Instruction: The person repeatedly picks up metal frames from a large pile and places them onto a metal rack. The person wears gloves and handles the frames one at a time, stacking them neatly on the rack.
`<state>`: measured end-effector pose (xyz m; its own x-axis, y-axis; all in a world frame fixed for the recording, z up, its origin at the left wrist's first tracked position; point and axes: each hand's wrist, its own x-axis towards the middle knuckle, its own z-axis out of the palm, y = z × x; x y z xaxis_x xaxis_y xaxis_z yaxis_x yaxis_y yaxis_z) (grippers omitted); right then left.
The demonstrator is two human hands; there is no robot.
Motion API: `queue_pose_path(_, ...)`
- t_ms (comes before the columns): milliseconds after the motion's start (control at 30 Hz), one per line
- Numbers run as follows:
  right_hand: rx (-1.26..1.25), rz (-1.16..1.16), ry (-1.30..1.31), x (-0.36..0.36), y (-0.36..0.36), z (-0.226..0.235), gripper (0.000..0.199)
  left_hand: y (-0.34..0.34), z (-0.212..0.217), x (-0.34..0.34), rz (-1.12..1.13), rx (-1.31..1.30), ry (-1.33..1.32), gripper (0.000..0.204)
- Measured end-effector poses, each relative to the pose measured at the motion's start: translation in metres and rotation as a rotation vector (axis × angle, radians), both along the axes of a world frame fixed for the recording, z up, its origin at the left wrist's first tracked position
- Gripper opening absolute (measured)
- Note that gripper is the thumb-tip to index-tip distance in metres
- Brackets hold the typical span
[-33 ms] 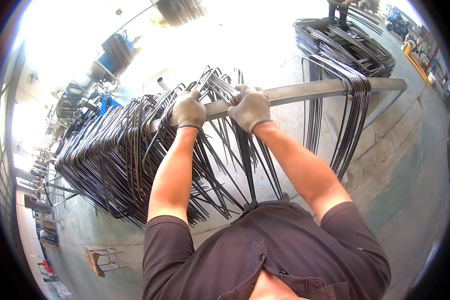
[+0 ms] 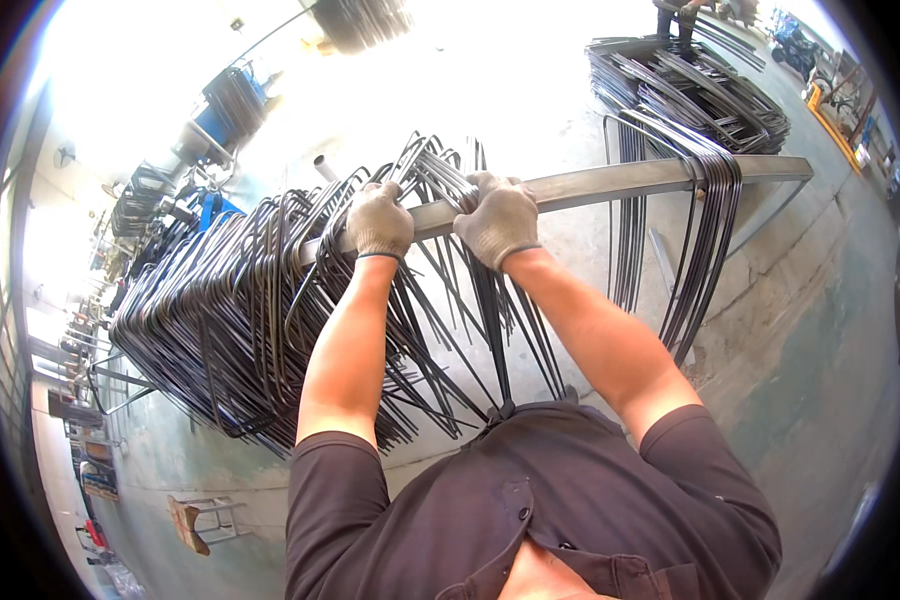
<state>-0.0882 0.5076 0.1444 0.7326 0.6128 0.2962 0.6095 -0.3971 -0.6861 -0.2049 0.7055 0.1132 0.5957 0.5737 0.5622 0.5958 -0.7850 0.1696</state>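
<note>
Both my hands wear grey knitted work gloves and reach over a long square metal rail [image 2: 610, 187]. Bent dark metal rods [image 2: 435, 165] straddle the rail between my hands, their legs hanging down towards me. My left hand [image 2: 380, 220] is closed at the left side of this bunch, beside the densely hung rods. Around the bunch's right side, my right hand [image 2: 498, 222] is closed, its fingertips partly hidden behind the rods. A large mass of similar bent rods [image 2: 220, 300] hangs on the rail to my left.
Further right, a smaller group of bent rods [image 2: 705, 230] hangs from the rail. Behind it stands a big rod stack [image 2: 690, 95], with a person [image 2: 678, 20] at its far side. A stool [image 2: 202, 522] stands at lower left, and a yellow-orange bar [image 2: 835, 130] lies far right.
My right hand and forearm have shifted very slightly to the left. The rods and the rail look the same.
</note>
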Motion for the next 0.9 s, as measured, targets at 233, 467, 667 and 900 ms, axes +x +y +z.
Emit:
queue_pose_path(233,0.322,0.051,0.165,-0.038,-0.037,-0.008,0.047,0.000,0.002,-0.005,-0.028,-0.034,0.014,0.016)
queue_pose_path(467,0.086,0.078,0.461,-0.022,-0.047,-0.042,0.054,0.001,0.008,-0.003,-0.015,-0.047,0.062,0.020)
queue_pose_path(667,-0.025,0.139,0.397,-0.039,-0.040,-0.033,0.045,0.002,0.008,-0.001,0.004,-0.040,0.032,0.019)
queue_pose_path(900,0.214,0.183,0.749,-0.040,-0.027,-0.092,0.052,0.001,0.006,-0.003,0.001,-0.058,0.020,0.015)
